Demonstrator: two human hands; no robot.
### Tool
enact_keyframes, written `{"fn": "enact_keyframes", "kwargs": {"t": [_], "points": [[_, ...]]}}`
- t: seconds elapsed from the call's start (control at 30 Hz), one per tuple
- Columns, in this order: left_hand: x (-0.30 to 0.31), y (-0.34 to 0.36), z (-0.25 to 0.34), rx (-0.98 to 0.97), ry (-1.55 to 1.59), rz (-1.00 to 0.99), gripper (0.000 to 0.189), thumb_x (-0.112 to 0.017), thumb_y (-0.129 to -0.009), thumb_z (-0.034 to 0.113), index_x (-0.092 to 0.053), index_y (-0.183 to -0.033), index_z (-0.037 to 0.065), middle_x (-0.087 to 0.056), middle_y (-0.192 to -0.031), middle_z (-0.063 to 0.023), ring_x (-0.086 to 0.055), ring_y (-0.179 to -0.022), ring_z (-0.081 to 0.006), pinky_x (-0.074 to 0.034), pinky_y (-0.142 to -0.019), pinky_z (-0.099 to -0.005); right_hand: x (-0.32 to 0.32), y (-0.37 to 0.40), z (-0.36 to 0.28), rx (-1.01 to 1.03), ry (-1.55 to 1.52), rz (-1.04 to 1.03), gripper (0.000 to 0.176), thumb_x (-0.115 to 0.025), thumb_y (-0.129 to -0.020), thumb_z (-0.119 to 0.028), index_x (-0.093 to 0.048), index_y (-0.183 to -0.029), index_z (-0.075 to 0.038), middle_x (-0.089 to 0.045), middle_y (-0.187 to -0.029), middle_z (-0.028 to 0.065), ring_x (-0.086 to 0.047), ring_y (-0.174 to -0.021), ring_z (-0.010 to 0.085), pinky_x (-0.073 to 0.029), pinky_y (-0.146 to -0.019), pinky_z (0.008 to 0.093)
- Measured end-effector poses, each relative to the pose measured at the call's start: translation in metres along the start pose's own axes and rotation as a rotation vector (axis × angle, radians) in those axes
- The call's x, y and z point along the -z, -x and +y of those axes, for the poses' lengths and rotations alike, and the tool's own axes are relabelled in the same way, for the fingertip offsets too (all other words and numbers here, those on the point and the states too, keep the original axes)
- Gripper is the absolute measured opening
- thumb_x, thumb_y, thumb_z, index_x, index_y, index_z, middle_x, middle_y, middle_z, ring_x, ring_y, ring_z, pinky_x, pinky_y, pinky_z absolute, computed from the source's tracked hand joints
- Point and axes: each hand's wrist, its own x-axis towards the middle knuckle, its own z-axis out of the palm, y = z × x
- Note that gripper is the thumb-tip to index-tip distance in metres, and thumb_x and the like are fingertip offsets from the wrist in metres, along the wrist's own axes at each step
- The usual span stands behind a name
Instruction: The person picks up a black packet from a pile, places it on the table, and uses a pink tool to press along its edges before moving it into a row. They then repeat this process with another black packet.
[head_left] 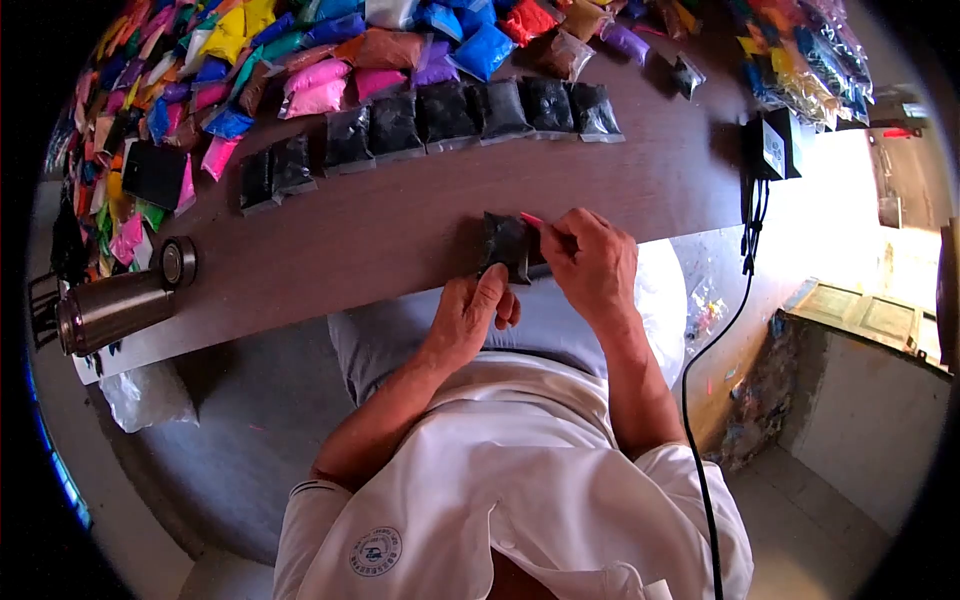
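A small clear packet with black contents (506, 242) is at the table's front edge, in front of my body. My left hand (466, 315) pinches its near end between thumb and fingers. In my right hand (596, 258), thumb and forefinger are closed on a small pink-red flat piece (532, 220), whose tip sticks out toward the packet's upper right corner. What kind of piece it is, I cannot make out. Beyond both hands runs a row of similar black packets (447, 115) lying side by side.
Many coloured packets (320, 75) are heaped along the table's far side and left. A metal flask (120, 310) lies at the left edge beside a round lid (178, 262). At the right edge sits a black box (775, 145) with a cable (690, 370) hanging down past my right arm.
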Motion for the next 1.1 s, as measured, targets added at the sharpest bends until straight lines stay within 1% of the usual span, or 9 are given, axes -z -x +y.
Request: {"fn": "enact_keyframes", "kwargs": {"t": [0.07, 0.2, 0.27, 0.4, 0.53, 0.63, 0.83, 0.93, 1.1], "points": [[0.001, 0.000, -0.002, -0.003, 0.016, 0.000, 0.053, -0.043, -0.094, 0.046, -0.045, -0.061, 0.005, -0.044, -0.054, -0.0042, -0.047, -0.053, -0.0158, -0.036, -0.049, -0.0295, 0.008, -0.002, -0.005, -0.072, -0.017, -0.124, 0.017, -0.065, -0.079, -0.020, -0.058, -0.073, -0.006, -0.062, -0.074, 0.0101, -0.061, -0.063, 0.0296, -0.046, -0.054, 0.0384], [0.001, 0.000, -0.001, -0.034, 0.008, -0.012, 0.051, -0.043, -0.095, 0.043, -0.043, -0.060, 0.006, -0.042, -0.054, -0.0040, -0.047, -0.053, -0.0158, -0.037, -0.049, -0.0303, 0.014, 0.004, -0.024, 0.020, -0.124, -0.092, 0.016, -0.065, -0.079, -0.020, -0.059, -0.074, -0.007, -0.061, -0.074, 0.0096, -0.060, -0.063, 0.0291, -0.046, -0.053, 0.0385], [0.001, 0.000, 0.000, -0.047, -0.035, -0.015, 0.050, -0.043, -0.096, 0.041, -0.042, -0.061, 0.006, -0.042, -0.053, -0.0041, -0.047, -0.053, -0.0158, -0.037, -0.049, -0.0305, 0.011, 0.006, -0.030, 0.085, -0.021, -0.169, 0.015, -0.064, -0.080, -0.020, -0.059, -0.074, -0.007, -0.061, -0.074, 0.0089, -0.060, -0.063, 0.0289, -0.045, -0.053, 0.0392], [-0.001, -0.003, 0.000, -0.004, 0.018, -0.004, 0.053, -0.043, -0.095, 0.044, -0.045, -0.059, 0.005, -0.043, -0.054, -0.0034, -0.048, -0.053, -0.0146, -0.038, -0.049, -0.0290, 0.005, -0.002, -0.021, 0.019, 0.028, -0.193, 0.019, -0.063, -0.080, -0.024, -0.058, -0.073, -0.006, -0.061, -0.070, 0.0095, -0.060, -0.063, 0.0311, -0.043, -0.054, 0.0418], [-0.003, -0.001, 0.003, -0.011, 0.025, -0.003, 0.050, -0.045, -0.094, 0.047, -0.043, -0.062, 0.008, -0.041, -0.054, -0.0032, -0.047, -0.053, -0.0152, -0.037, -0.049, -0.0300, 0.005, -0.013, -0.015, -0.043, 0.023, -0.181, 0.020, -0.064, -0.080, -0.024, -0.058, -0.074, -0.006, -0.060, -0.068, 0.0104, -0.060, -0.062, 0.0320, -0.043, -0.054, 0.0421], [-0.004, -0.001, 0.005, -0.016, 0.034, 0.014, 0.051, -0.045, -0.094, 0.045, -0.042, -0.060, 0.008, -0.040, -0.053, -0.0030, -0.047, -0.052, -0.0151, -0.037, -0.049, -0.0305, 0.005, -0.015, -0.013, 0.001, 0.072, -0.168, 0.019, -0.063, -0.080, -0.024, -0.059, -0.075, -0.007, -0.061, -0.069, 0.0108, -0.060, -0.061, 0.0318, -0.044, -0.055, 0.0417], [-0.003, 0.000, -0.001, -0.017, 0.035, 0.034, 0.051, -0.046, -0.095, 0.042, -0.041, -0.057, 0.008, -0.038, -0.051, -0.0023, -0.046, -0.051, -0.0151, -0.036, -0.047, -0.0303, 0.015, -0.001, -0.035, 0.063, -0.111, -0.116, 0.016, -0.063, -0.081, -0.022, -0.057, -0.076, -0.007, -0.061, -0.069, 0.0104, -0.060, -0.061, 0.0302, -0.044, -0.053, 0.0397], [-0.003, -0.001, -0.003, -0.026, 0.051, 0.042, 0.051, -0.046, -0.095, 0.042, -0.041, -0.057, 0.008, -0.037, -0.051, -0.0021, -0.047, -0.051, -0.0151, -0.036, -0.047, -0.0299, 0.008, 0.002, -0.028, 0.190, 0.005, -0.148, 0.016, -0.065, -0.079, -0.020, -0.055, -0.075, -0.007, -0.061, -0.068, 0.0099, -0.060, -0.060, 0.0299, -0.044, -0.052, 0.0391], [-0.004, -0.003, 0.000, -0.007, 0.041, 0.034, 0.051, -0.045, -0.095, 0.043, -0.042, -0.058, 0.007, -0.038, -0.052, -0.0023, -0.048, -0.052, -0.0154, -0.037, -0.048, -0.0304, 0.004, -0.003, -0.012, -0.028, -0.108, -0.182, 0.019, -0.065, -0.079, -0.023, -0.055, -0.074, -0.007, -0.061, -0.066, 0.0112, -0.061, -0.059, 0.0315, -0.045, -0.053, 0.0398]]}}
